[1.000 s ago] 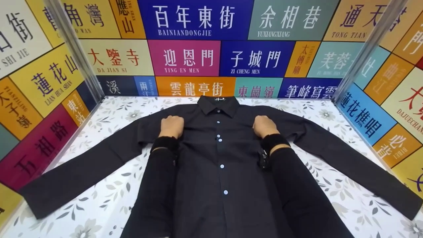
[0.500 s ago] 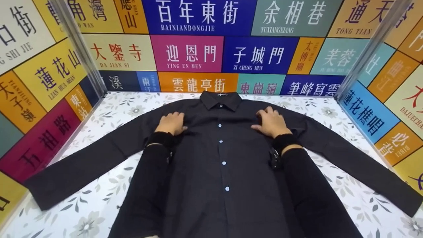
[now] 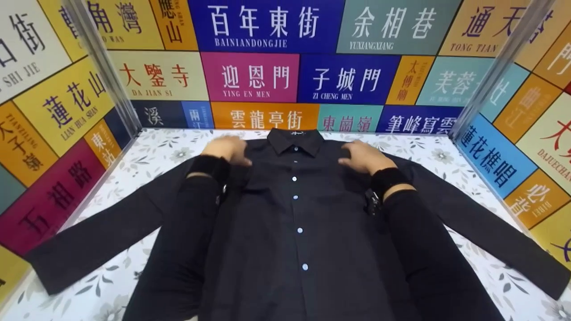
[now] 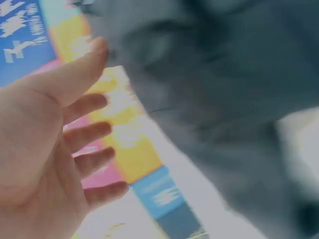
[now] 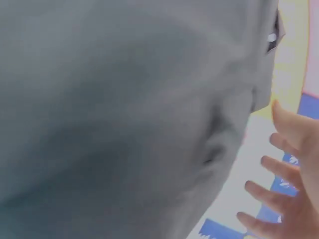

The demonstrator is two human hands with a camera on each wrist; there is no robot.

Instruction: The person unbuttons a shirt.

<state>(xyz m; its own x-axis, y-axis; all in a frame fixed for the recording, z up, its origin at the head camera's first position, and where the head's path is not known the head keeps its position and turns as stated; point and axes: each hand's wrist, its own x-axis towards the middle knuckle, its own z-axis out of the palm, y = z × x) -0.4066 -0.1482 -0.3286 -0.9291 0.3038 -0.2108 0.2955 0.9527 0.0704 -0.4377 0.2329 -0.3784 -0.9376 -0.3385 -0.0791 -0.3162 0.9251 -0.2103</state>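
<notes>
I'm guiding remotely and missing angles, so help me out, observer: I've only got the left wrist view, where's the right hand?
Observer: The head view shows the right hand by the right-side shoulder of the dark shirt.
Operator: Any fastenings down the shirt's front?
Observer: Yes, a row of pale buttons runs down it.
Operator: And how do its sleeves lie?
Observer: Both sleeves spread outward, one to each side.
</notes>
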